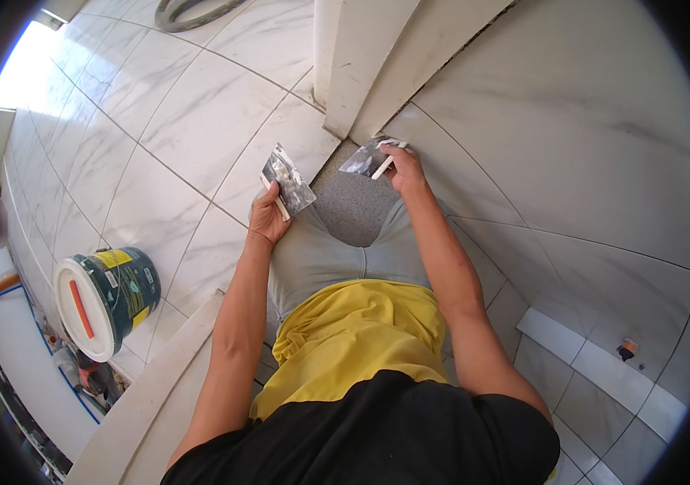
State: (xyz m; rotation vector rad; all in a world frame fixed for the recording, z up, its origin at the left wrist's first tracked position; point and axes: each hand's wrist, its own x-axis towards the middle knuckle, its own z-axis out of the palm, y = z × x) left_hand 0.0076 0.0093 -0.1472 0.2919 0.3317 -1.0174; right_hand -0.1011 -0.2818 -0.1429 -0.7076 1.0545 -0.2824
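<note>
My left hand is closed around a wide flat putty knife with a pale strip handle, held above my left thigh. Whitish paste is smeared over its metal blade. A second flat filling knife, also streaked with white, is gripped in my right hand. Its upper edge is close to the foot of the white door frame; whether it touches cannot be made out. Between my knees lies a grey speckled threshold slab.
Left of me, a dark green bucket has a white lid with an orange-red strip on it. A power tool lies behind it. White marbled tiles cover the floor, with a hose at the top. A tiled wall rises right.
</note>
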